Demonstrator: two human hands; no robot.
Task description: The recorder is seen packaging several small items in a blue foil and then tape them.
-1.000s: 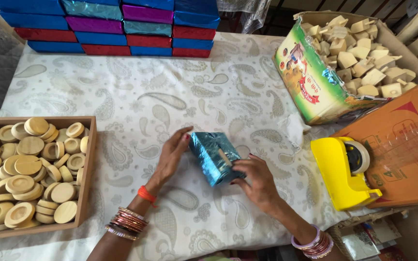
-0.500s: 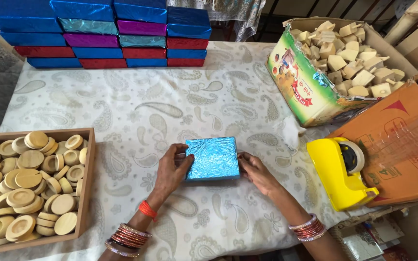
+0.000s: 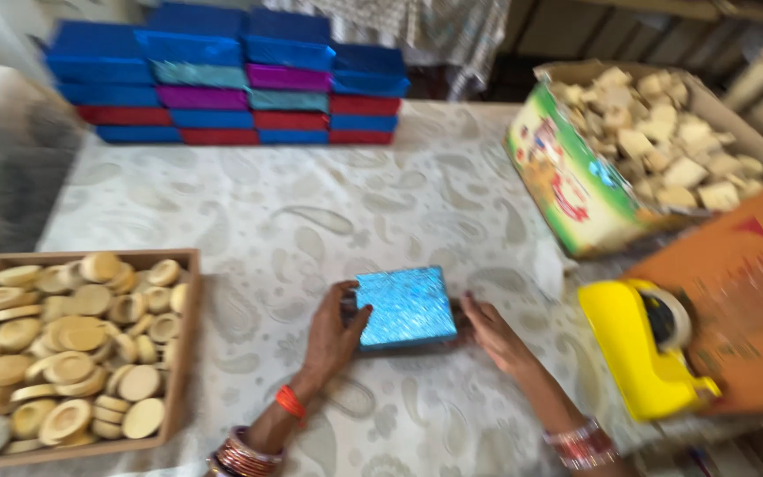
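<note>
A flat square box wrapped in shiny blue foil point(image 3: 406, 306) lies on the patterned white tablecloth point(image 3: 328, 212) in front of me. My left hand point(image 3: 333, 329) grips its left edge, thumb on top. On the opposite side, my right hand point(image 3: 496, 331) presses against the right edge with fingers stretched out. Both wrists wear bangles. The picture is blurred by camera motion.
A wooden tray point(image 3: 185, 353) of round wooden discs sits at the left. Stacked foil-wrapped boxes in blue, red, purple and teal point(image 3: 222, 84) line the far edge. At right stand a printed carton of pale wooden blocks point(image 3: 576, 190), a yellow tape dispenser point(image 3: 638, 349) and an orange cardboard box point(image 3: 752, 300).
The blue box was tilted on edge a second ago; it now lies flat, held at both sides. The view has shifted slightly and blurred.
</note>
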